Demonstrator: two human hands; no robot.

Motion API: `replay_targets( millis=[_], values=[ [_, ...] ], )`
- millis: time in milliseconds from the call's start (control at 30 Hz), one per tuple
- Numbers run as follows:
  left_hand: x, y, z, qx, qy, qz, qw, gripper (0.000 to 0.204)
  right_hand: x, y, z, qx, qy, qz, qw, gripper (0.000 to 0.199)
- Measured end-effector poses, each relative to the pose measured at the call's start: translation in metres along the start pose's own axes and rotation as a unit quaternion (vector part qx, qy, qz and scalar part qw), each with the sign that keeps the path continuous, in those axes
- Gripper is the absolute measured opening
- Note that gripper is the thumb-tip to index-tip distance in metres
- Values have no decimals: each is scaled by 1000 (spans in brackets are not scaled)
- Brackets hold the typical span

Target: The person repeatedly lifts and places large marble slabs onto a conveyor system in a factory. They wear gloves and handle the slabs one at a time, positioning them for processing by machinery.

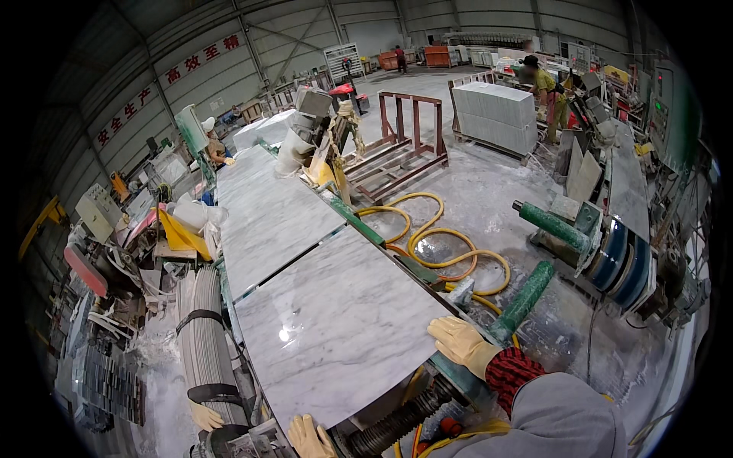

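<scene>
The right hand (460, 341), in a pale yellow work glove w/ a red-black knitted cuff and grey sleeve, lies flat on the right near corner of the polished white-grey marble slab (336, 320); fingers are stretched and close together, pressed on the stone edge, not pinching anything. The left hand (309, 437), also in a pale yellow glove, is at the near edge of the same slab, low in the picture; fingers look spread a little and touch the edge from below, but how firm it grips I cannot tell.

The slab lies flat on a long green-framed conveyor table (359, 223), near end of the line. Just behind it, w/ a thin dark gap between, lies a second white-grey marble slab (271, 214), and farther back a grey polishing machine head (305, 130) stands over the line. Left of the near slab is a grey ribbed roll w/ black straps (205, 336). Right of the table, on the wet concrete floor, a yellow hose (435, 244) lies in loops, and two green rollers (527, 294) stand near the right hand. A black corrugated hose (397, 424) is under the near slab edge, between both hands.

Far back, a person in yellow-green clothes (546, 95) stands beside a stack of white stone blocks (495, 114); another person w/ a white helmet (212, 145) is at the left of the line
</scene>
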State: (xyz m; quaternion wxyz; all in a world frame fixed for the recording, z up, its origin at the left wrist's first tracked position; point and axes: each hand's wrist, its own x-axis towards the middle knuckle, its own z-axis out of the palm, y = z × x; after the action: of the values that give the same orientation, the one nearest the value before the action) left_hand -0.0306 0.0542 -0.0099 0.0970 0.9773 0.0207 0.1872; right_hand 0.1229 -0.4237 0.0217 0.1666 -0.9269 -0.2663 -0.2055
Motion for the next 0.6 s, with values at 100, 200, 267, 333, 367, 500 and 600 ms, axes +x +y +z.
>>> replay_targets(
  millis=[100,200,267,333,367,500,600],
  values=[
    [-2,-2,2,-8,10,5,1000,49,-2,3,1,0,9,-8,1000,35],
    [-2,-1,-2,-10,13,4,1000,49,2,-3,-8,17,-17,-4,1000,34],
    [-2,2,-3,-13,10,3,1000,48,-2,0,-3,17,7,-10,1000,34],
    [-2,5,-6,-16,9,1,1000,48,-4,1,-3,16,23,-14,999,33],
    [-2,6,-6,-13,6,0,1000,48,-4,-1,-6,15,28,-16,999,33],
    [-15,-20,21,22,10,-16,1000,47,-2,-3,-2,30,9,-4,999,33],
    [-10,-6,12,0,-8,-5,1000,48,-7,0,-5,41,20,2,999,33]
  ],
)
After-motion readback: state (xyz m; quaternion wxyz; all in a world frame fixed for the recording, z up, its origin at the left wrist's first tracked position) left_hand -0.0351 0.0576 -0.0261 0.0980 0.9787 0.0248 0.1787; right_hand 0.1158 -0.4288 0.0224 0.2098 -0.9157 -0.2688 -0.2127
